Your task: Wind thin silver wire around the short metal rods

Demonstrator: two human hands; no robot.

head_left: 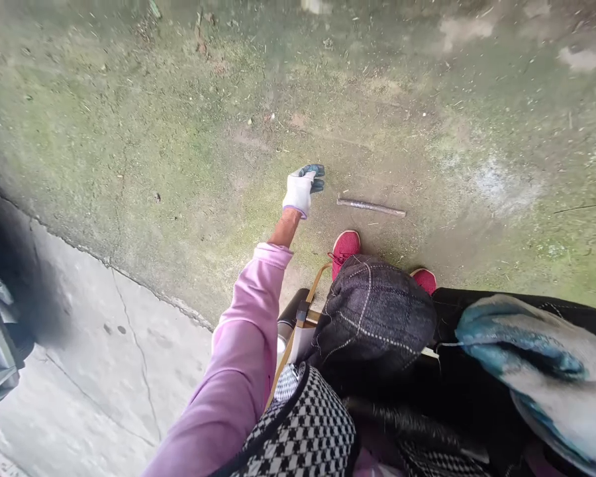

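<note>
Over rough, mossy ground [179, 132], the left hand [299, 189] is reaching, coated glove fingers [317, 187] parted, near 1 slim, scuffed rod [371, 207] lying there; what seems the gloved right hand [561, 391] is blurring, grip impossible to tell.

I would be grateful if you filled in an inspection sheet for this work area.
Surface: greenish, stained ground, uneven in colour.
Job's things: a slim rod lies on the ground, touched by neither hand.
Clutter: small scattered debris.
Hands: left hand, gloved, reaches out near the rod, apart from it; right hand, gloved, is blurred, its grip unclear.
Cables: nothing seen; only a thin pale strand beside the right glove.
Surroundings: cracked concrete, red shoes, tan frame.
</note>
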